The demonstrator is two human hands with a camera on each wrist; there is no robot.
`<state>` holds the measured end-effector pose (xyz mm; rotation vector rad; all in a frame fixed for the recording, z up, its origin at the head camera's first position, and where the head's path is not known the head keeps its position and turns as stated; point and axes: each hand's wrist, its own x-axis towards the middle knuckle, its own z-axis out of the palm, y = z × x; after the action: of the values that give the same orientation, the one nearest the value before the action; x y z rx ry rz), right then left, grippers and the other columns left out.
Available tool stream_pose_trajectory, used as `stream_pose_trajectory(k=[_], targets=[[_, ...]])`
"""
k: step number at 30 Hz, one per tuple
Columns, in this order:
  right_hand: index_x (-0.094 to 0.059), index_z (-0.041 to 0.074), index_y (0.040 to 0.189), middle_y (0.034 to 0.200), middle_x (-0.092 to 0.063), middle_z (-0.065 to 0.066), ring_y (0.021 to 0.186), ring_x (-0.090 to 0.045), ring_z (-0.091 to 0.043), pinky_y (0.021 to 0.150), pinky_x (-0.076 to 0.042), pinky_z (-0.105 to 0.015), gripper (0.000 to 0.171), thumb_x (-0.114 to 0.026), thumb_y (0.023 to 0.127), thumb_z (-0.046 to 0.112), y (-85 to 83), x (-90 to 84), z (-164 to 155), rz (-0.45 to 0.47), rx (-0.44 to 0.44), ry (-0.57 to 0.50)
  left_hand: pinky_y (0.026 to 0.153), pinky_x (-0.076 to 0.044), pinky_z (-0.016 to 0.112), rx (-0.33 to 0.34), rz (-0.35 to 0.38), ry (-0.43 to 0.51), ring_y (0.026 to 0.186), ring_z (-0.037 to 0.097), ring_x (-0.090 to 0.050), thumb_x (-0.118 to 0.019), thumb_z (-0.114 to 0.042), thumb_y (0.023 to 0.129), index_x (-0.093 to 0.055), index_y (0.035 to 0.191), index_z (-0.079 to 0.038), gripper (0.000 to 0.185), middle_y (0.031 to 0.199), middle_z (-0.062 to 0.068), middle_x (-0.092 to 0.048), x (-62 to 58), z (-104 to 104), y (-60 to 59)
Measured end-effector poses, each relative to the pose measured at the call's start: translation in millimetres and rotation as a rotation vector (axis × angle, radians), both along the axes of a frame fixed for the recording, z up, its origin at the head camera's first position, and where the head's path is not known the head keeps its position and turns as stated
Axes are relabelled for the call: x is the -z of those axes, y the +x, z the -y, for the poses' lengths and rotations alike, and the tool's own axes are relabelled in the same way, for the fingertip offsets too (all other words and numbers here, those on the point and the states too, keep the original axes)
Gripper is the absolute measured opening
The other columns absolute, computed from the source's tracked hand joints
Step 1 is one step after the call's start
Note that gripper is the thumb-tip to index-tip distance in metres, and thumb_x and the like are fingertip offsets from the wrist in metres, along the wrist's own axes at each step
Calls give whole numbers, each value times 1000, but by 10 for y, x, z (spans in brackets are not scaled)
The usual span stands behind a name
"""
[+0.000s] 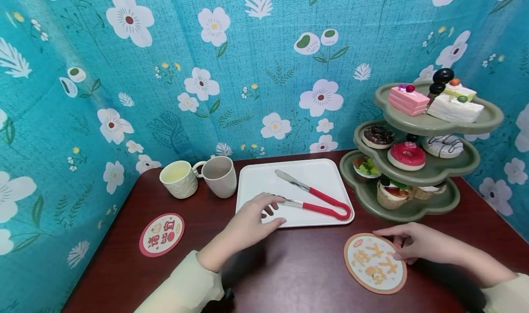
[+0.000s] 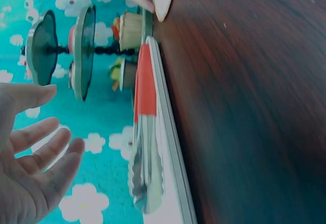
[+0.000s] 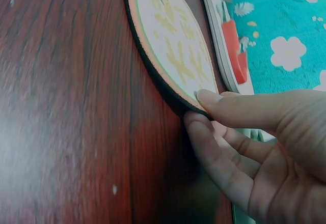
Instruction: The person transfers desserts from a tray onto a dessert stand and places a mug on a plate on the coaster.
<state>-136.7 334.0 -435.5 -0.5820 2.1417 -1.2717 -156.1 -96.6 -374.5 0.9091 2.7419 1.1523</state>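
Note:
My right hand (image 1: 425, 244) pinches the right edge of a round coaster (image 1: 374, 265) with an orange rim and yellow characters. In the right wrist view the thumb lies on top of the coaster (image 3: 170, 35) and fingers are under its black edge. My left hand (image 1: 254, 219) hovers over the front left of a white tray (image 1: 256, 175), fingers loosely bent and holding nothing. Red-handled metal tongs (image 1: 318, 207) lie spread on the tray, near the left fingertips. In the left wrist view the hand (image 2: 35, 158) is apart from the tongs (image 2: 146, 96).
A red-rimmed coaster (image 1: 162, 235) lies at the left. Behind it stand a cream cup (image 1: 179, 180) and a grey-beige mug (image 1: 221, 177). At the right, a three-tier green stand (image 1: 438, 127) bears cake slices, donuts and tarts. A flowered blue cloth (image 1: 248, 97) hangs behind the table.

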Motion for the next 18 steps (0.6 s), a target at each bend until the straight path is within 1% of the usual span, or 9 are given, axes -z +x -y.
stream_pose_trajectory(k=[3, 4, 7, 10, 14, 18], targets=[[-57, -7, 139, 80, -56, -3, 64, -56, -10, 55, -51, -27, 48, -66, 92, -3, -3, 31, -99, 14, -20, -44, 83, -58, 46, -62, -41, 47, 95, 27, -66, -78, -12, 91, -67, 130, -7, 41, 105, 8, -65, 18, 113, -17], [-59, -4, 140, 81, -56, -3, 64, -56, -10, 55, -51, -26, 48, -65, 92, -4, -5, 41, -134, 19, -25, -59, 83, -58, 47, -87, -49, 62, 96, 27, -66, -78, -11, 91, -68, 129, -7, 40, 104, 7, -66, 28, 154, -22], [-63, 11, 140, 83, -57, 0, 64, -56, -10, 54, -50, -26, 48, -63, 95, -5, -2, 69, -233, 15, -44, -92, 83, -58, 47, -165, -71, 96, 96, 26, -66, -79, -9, 91, -70, 125, -8, 35, 103, 6, -67, 70, 278, -41], [-65, 25, 139, 83, -57, 2, 64, -56, -10, 54, -49, -26, 52, -63, 96, -4, 7, 84, -322, 10, -49, -101, 82, -58, 46, -233, -73, 114, 95, 27, -65, -78, -8, 90, -72, 122, -8, 32, 103, 8, -68, 108, 392, -54], [-65, 36, 136, 81, -58, 1, 64, -56, -11, 54, -49, -26, 56, -64, 97, -4, 27, 85, -425, 13, -33, -83, 80, -56, 42, -284, -65, 118, 93, 29, -64, -77, -8, 91, -72, 121, -7, 30, 104, 12, -68, 145, 518, -71], [-65, 45, 131, 82, -59, 1, 65, -57, -11, 55, -50, -27, 60, -65, 96, -3, 42, 79, -522, 27, -11, -60, 85, -58, 40, -320, -34, 136, 95, 26, -65, -77, -8, 92, -72, 120, -8, 29, 105, 14, -68, 174, 618, -84]])
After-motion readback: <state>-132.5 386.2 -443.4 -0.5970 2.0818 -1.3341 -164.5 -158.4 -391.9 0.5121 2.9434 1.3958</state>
